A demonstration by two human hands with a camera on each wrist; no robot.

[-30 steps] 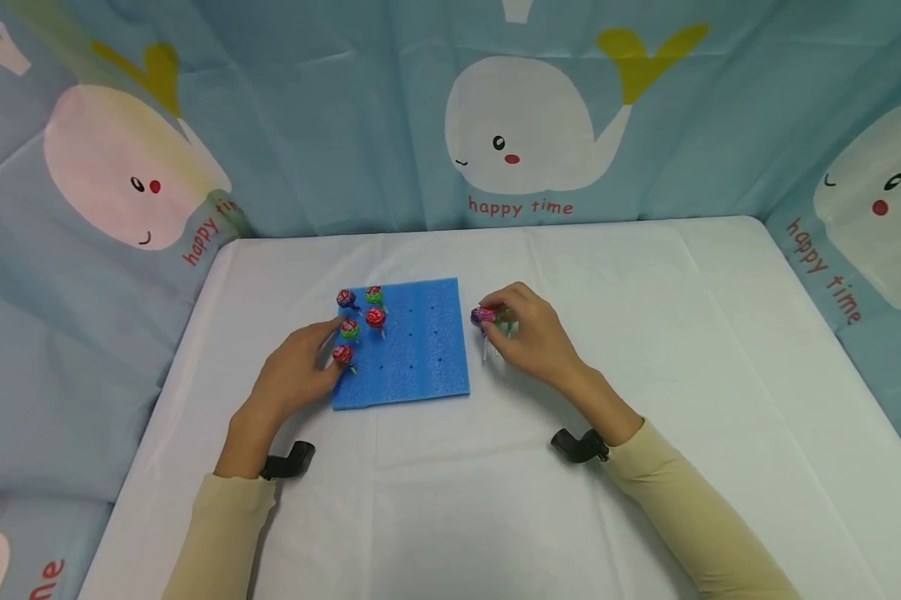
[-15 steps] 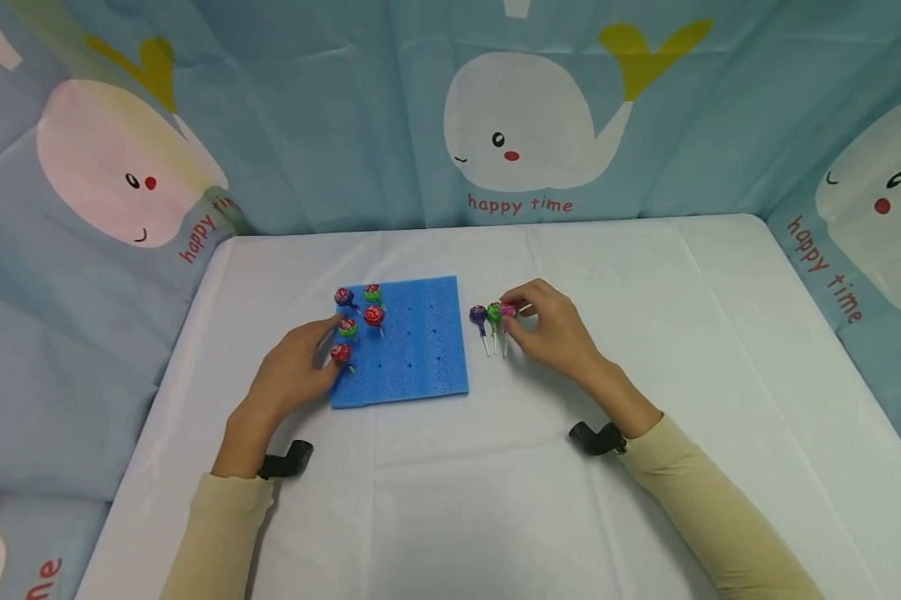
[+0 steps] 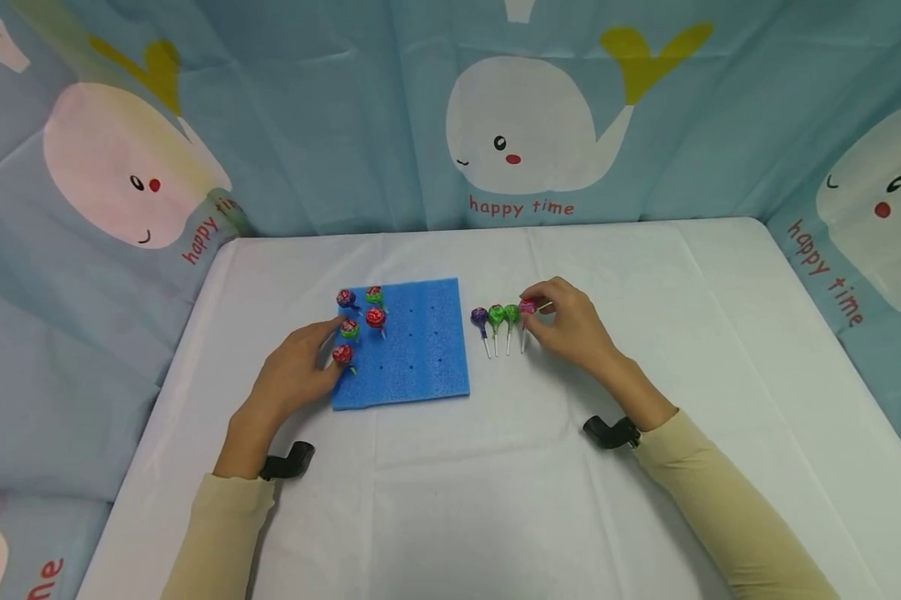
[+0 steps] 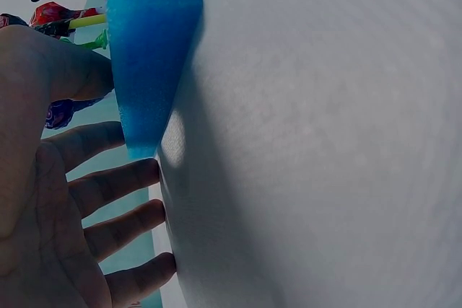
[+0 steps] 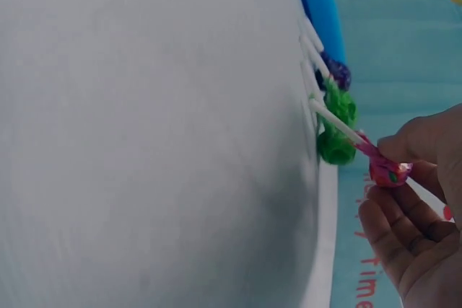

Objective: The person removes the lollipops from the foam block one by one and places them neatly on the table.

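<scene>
Along the left edge of a blue foam board (image 3: pixel 412 383), the left hand (image 3: pixel 292 367) rests with spread fingers, thumb and index fingertips against the edge beside the upright red lollipop (image 3: pixel 342 355). Several wrapped lollipops stand in the board's left part. To its right, a purple lollipop (image 3: pixel 479 317) and two green ones (image 3: pixel 496 315) lie in a row, sticks towards the person. At the row's right end the right hand (image 3: pixel 566 321) pinches a pink lollipop (image 5: pixel 390 171) between thumb and fingers; fingers partly cover its head in the head view.
A white cloth covers the table (image 3: pixel 450 500). Behind it hangs a blue curtain (image 3: pixel 330 125) with printed whales. Each wrist carries a black camera mount, one by the left sleeve (image 3: pixel 288 461) and one by the right (image 3: pixel 611 432). Small holes dot the board.
The right hand has moved rightwards along the row with the pink lollipop, uncovering the purple and green ones. The left hand and the board have stayed in place.
</scene>
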